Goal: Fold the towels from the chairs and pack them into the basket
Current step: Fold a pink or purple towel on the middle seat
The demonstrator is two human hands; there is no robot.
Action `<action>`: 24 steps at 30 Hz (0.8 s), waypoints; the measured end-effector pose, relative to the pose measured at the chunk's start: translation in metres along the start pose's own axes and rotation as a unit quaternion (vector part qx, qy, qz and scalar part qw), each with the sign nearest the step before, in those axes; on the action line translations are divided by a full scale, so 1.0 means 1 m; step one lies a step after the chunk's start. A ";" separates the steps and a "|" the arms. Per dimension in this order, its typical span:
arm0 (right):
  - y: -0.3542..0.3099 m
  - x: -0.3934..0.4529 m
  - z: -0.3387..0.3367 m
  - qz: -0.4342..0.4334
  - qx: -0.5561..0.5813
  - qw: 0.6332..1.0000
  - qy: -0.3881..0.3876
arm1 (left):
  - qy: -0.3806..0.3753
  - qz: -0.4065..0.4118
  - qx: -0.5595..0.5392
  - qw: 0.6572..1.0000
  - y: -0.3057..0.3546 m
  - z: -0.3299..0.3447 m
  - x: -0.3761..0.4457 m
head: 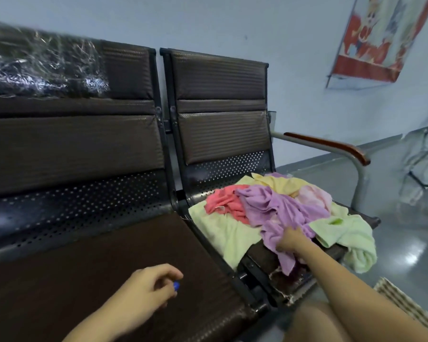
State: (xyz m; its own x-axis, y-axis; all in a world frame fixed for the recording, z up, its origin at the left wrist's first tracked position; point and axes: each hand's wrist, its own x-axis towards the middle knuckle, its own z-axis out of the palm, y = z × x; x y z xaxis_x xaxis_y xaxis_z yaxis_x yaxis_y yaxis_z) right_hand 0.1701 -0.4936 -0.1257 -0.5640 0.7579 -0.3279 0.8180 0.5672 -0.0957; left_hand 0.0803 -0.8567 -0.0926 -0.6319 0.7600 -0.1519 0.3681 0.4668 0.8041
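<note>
A heap of towels lies on the right-hand chair seat [262, 257]: a purple towel [274, 208] on top, a coral one [225, 202], pale yellow ones [282, 183], a pink one [311, 197] and light green ones [351, 235], one of them hanging over the front edge. My right hand [290, 240] grips the purple towel at its near end. My left hand [148, 288] hovers over the left chair seat [97, 267], fingers loosely curled, with a small blue thing [176, 285] at the fingertips. A woven basket's corner [405, 302] shows at the lower right.
The dark brown chairs are joined in a row against a pale wall, with a wooden armrest [331, 145] on the right end. Plastic wrap [40, 67] covers the left backrest. A grey glossy floor [405, 243] lies to the right, and a poster [378, 38] hangs on the wall.
</note>
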 end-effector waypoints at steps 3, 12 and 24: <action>0.019 0.006 0.002 0.034 0.089 0.994 0.045 | -0.037 0.018 0.031 0.999 -0.002 0.006 0.008; 0.038 -0.002 -0.001 0.122 0.085 0.979 0.138 | -0.076 -0.024 0.063 0.995 -0.015 0.002 0.008; -0.071 -0.084 -0.054 -0.236 0.668 0.704 -0.050 | -0.036 -0.083 -0.033 0.995 -0.002 0.006 0.008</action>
State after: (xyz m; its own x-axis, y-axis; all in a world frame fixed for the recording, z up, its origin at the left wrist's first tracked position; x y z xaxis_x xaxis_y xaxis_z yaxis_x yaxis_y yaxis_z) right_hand 0.1536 -0.5801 -0.0406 -0.8521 0.5230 -0.0214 -0.0431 -0.1108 -0.9929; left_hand 0.0787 -0.8491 -0.0992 -0.6289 0.7061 -0.3255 0.2146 0.5600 0.8002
